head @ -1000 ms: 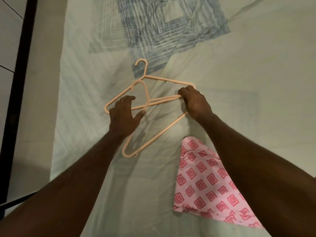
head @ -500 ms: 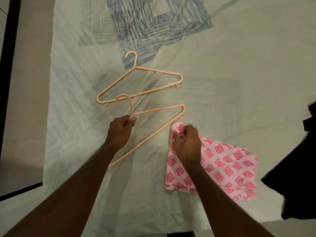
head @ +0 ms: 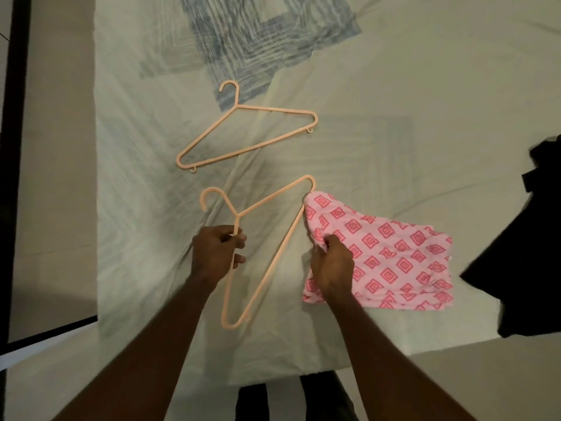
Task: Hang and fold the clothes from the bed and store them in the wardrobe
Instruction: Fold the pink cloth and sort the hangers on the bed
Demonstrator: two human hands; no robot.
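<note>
The bed (head: 394,86) carried a pale sheet with a blue patterned patch. A black garment (head: 522,253) lay at its right edge. The pink patterned cloth (head: 394,253) lay spread near the foot, its top corner touching the near hanger (head: 273,253). A second hanger (head: 243,135) lay flat farther up, apart. Left hand (head: 217,253): grip clamped on the near hanger's neck. Right hand (head: 332,268): grip pinched on the pink cloth's left edge.
</note>
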